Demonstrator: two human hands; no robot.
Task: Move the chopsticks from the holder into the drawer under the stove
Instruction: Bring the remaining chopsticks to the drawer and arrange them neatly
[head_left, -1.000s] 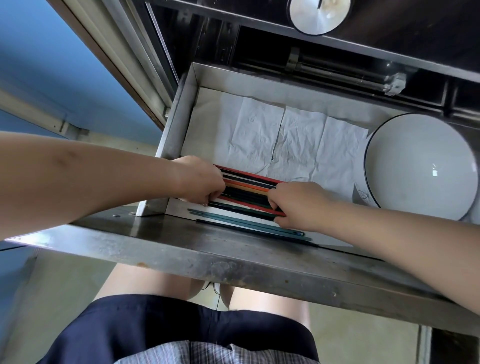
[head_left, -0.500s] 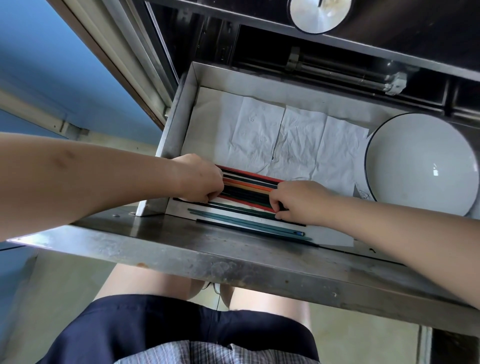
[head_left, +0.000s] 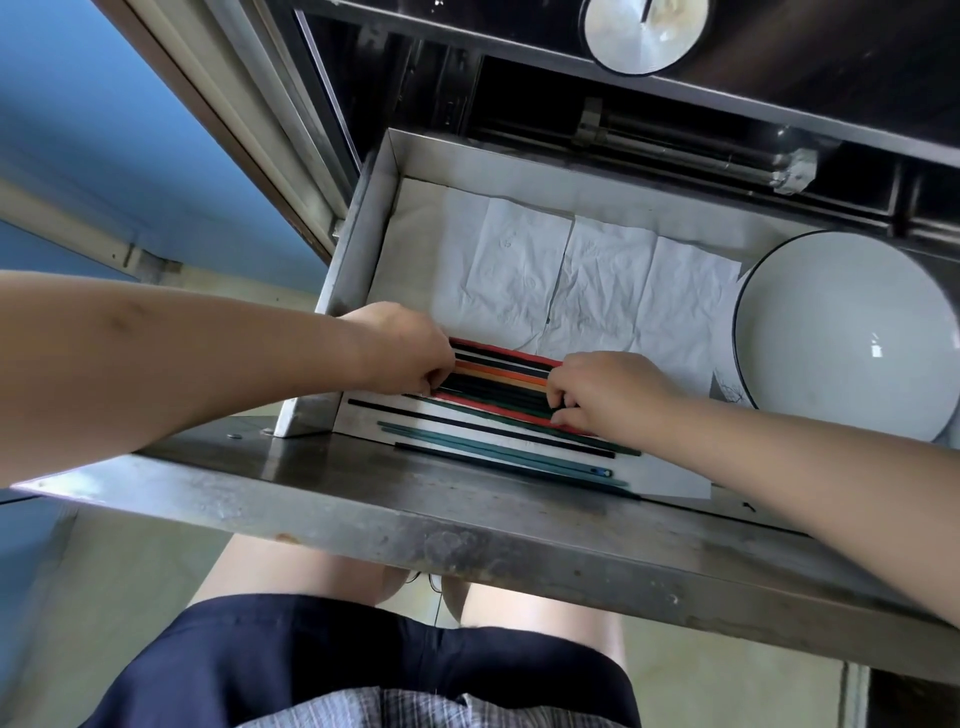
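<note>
- Chopsticks (head_left: 498, 382): we are seeing a multicoloured bundle (red, orange, black, dark green) lying flat at the near end of the open drawer (head_left: 358, 249), resting on its white paper lining (head_left: 561, 275).
- Left hand (head_left: 402, 348): we are watching it reach in from the left, knuckles up, fingers curling down over the left ends of the bundle and closing on them.
- Right hand (head_left: 605, 392): it is coming in from the right, palm down, fingertips pinching the right ends of the same bundle; the two hands are sitting apart, one at each end, with the sticks spanning the gap between them.
- Loose chopsticks (head_left: 493, 447): several more, black and teal, are lying in near-parallel lines on the paper just nearer to us than the held bundle, untouched by either hand.
- White bowl (head_left: 852, 338): it is sitting in the drawer's right part, dark-rimmed, well to the right of the right hand and clear of the sticks.
- Metal front ledge (head_left: 467, 525): it is crossing the view below the hands, with both forearms passing over it.
- Round metal knob (head_left: 644, 31): it is showing on the dark panel above the drawer.
</note>
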